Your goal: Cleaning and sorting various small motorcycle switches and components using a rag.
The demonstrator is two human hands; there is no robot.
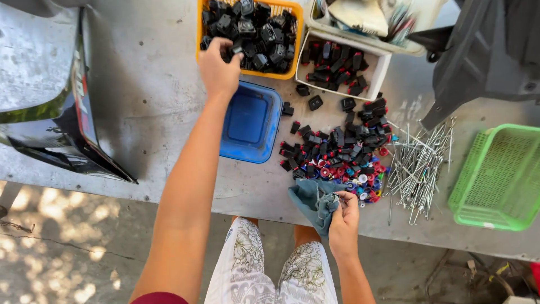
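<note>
The left hand reaches far forward into the orange basket, its fingers curled down among the small black plastic switch parts heaped inside. The fingertips are buried in the heap, so whether they pinch one piece cannot be told; the parts lie under and just ahead of them, filling the basket to the right of the hand. Just behind the wrist, on the near side, sits a blue plastic tub.

The right hand stays close to the body at the near edge of the grey worktable, fingers closed around a bunched blue-grey cloth. The cloth spills out to the left of the fingers and forward onto the table. Just ahead of those fingertips lies a loose pile of black parts mixed with red, blue and white caps, touching the cloth's front edge. To the right of the fingers, a little further forward, is a scatter of thin metal pins, and beyond them a green mesh basket. Well ahead of the right hand, a white box holds more black parts
</note>
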